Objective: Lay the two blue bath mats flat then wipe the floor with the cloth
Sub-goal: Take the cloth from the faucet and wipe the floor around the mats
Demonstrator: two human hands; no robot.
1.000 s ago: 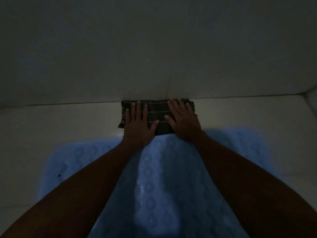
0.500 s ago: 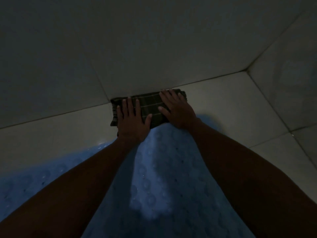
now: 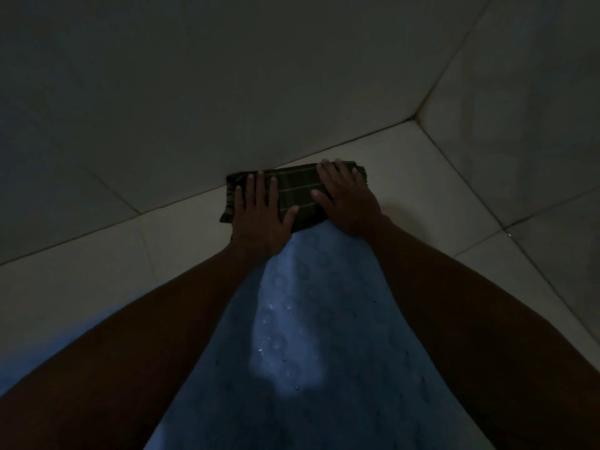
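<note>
A dim tiled floor (image 3: 81, 287) meets the wall (image 3: 227, 76) across the middle of the frame. At centre, a folded dark checked cloth (image 3: 297, 193) lies against the wall's foot, pressed flat by a left hand (image 3: 259, 219) and right hand (image 3: 349, 203), fingers straight and spread, grasping nothing. A blue bath mat (image 3: 308, 352) lies flat below, between the forearms.
</note>
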